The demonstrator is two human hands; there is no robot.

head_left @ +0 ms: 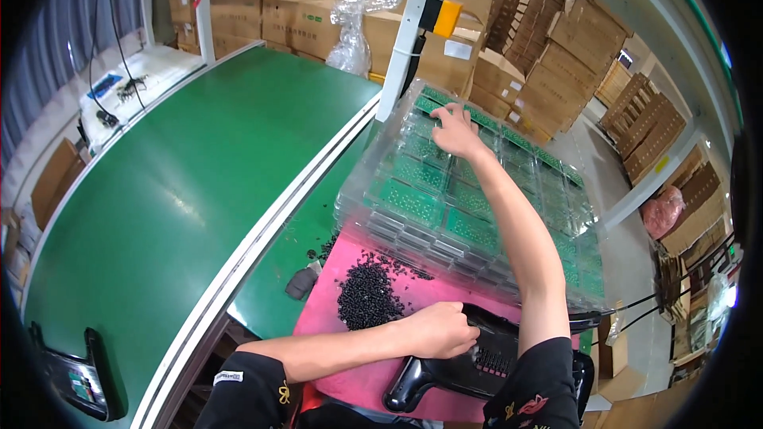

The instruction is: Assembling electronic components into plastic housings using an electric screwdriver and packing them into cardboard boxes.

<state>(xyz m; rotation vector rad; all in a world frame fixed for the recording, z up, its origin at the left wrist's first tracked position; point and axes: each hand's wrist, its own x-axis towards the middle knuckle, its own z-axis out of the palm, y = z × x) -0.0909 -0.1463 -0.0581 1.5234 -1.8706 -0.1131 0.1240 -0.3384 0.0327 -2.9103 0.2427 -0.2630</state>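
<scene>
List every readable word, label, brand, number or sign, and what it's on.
No text quoted; all of it is small or blurred:
Brown carton at the back: dark printed characters and green marks, not copied here.
White label on another carton: too small to read.
White patch on the left sleeve: too small to read.
Green circuit boards: pale marks, too fine to tell.

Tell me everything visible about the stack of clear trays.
The stack of clear trays looks like thin, shiny plastic with ridged sides. Its top is divided into compartments holding green circuit boards. It lies flat beyond the small black parts; the right hand reaches over its far-left boards, contact unclear.
</scene>
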